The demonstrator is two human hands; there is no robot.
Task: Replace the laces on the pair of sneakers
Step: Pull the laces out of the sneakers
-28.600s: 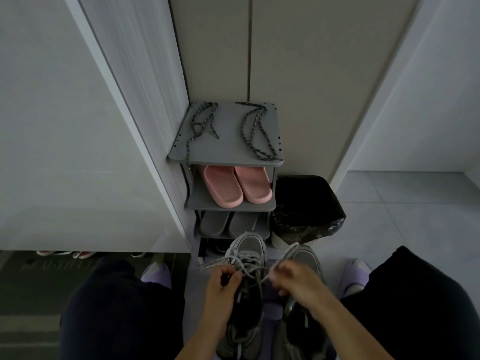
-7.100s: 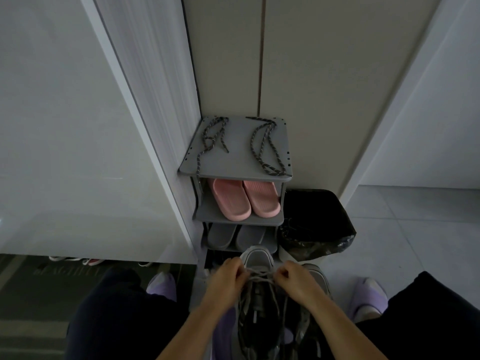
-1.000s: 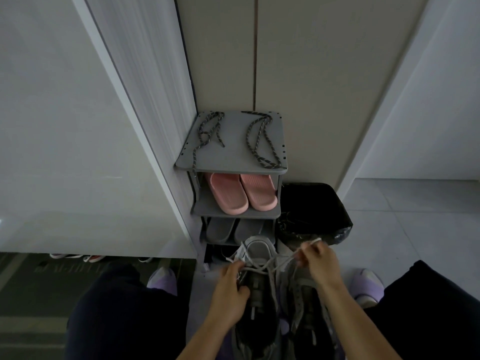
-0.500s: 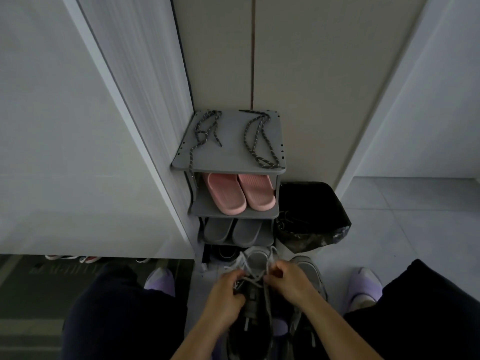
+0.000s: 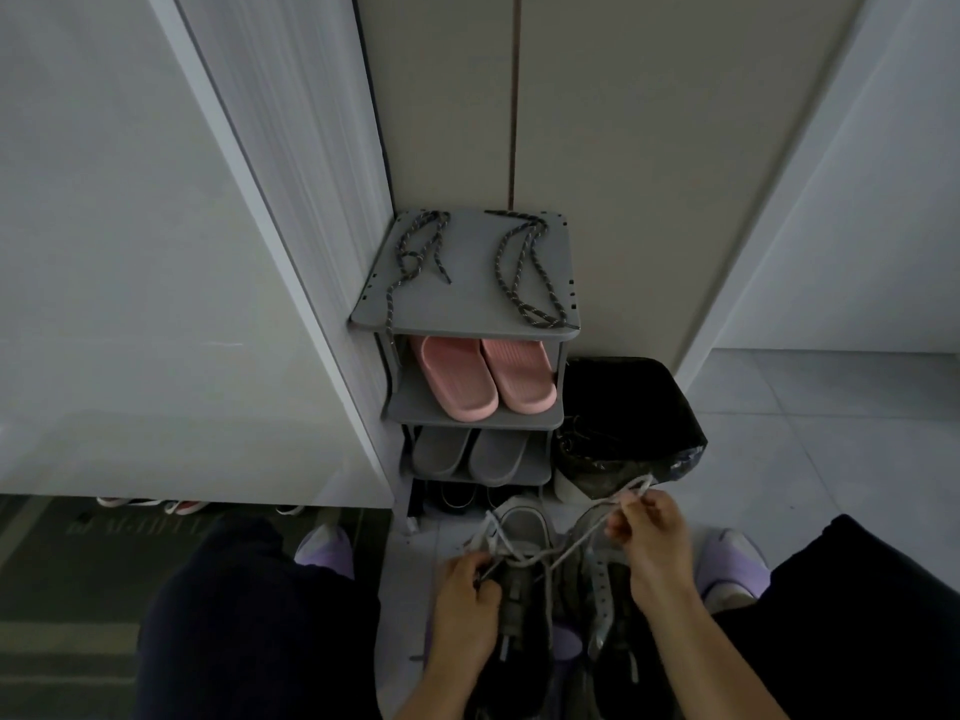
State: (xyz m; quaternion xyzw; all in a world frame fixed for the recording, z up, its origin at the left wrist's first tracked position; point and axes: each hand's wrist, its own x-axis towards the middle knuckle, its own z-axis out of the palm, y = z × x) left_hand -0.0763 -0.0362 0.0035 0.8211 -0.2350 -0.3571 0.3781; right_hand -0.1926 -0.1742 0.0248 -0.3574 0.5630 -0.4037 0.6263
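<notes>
On the floor before the shoe rack: left sneaker, pinned by left hand; right hand pinching pale lace, drawn taut. Risk: lace end snagging in an eyelet, jerking the shoe. Replacement laces wait atop rack.

This looks like the entry of a home. A small gray shoe rack stands by the wall with pink slippers and gray slippers on it, on a tiled floor.
</notes>
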